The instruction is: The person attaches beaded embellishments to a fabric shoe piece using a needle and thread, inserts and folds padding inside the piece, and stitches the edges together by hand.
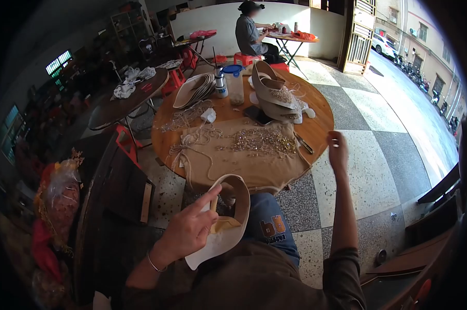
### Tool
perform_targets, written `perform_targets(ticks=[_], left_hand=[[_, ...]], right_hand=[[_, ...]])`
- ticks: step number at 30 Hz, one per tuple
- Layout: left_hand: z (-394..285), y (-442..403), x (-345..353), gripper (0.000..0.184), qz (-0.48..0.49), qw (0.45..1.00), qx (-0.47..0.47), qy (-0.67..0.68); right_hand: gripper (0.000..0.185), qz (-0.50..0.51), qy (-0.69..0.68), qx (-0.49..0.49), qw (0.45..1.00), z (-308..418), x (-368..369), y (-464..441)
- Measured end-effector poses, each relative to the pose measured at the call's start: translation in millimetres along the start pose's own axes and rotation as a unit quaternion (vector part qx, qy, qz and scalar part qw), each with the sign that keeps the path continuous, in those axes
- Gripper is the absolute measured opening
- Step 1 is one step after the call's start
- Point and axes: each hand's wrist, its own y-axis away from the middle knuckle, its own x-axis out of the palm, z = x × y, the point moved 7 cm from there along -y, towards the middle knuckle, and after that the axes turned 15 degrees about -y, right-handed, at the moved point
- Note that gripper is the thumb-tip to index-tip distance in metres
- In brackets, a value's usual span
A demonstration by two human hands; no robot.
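Observation:
My left hand (192,227) grips a cream visor-like piece (239,199) above my lap. The index finger lies stretched along the opening, and the piece is tilted, its curved band facing up. My right hand (338,150) is raised well out to the right, beyond the table edge. Its fingers are curled together in a pinch; anything between them is too small to make out. On the brown cloth (213,163) in front of me lie many small shiny beads (264,142) and loose pale cords (184,147). A dark pair of pliers or scissors (303,143) rests at the cloth's right side.
The round wooden table (324,111) also bears stacked visor pieces (195,92), a blue-lidded container (234,85), a can (221,85), a phone (258,115) and beaded visors (277,98). Another person (249,33) sits at a far table. A dark cabinet (102,181) stands left.

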Motion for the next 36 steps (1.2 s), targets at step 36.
perform_targets(ticks=[36], left_hand=[[27,-24,19,0.007,0.065,0.978,-0.075,0.183]], right_hand=[[0.033,0.621,-0.193,0.054,0.757,203,134,196]])
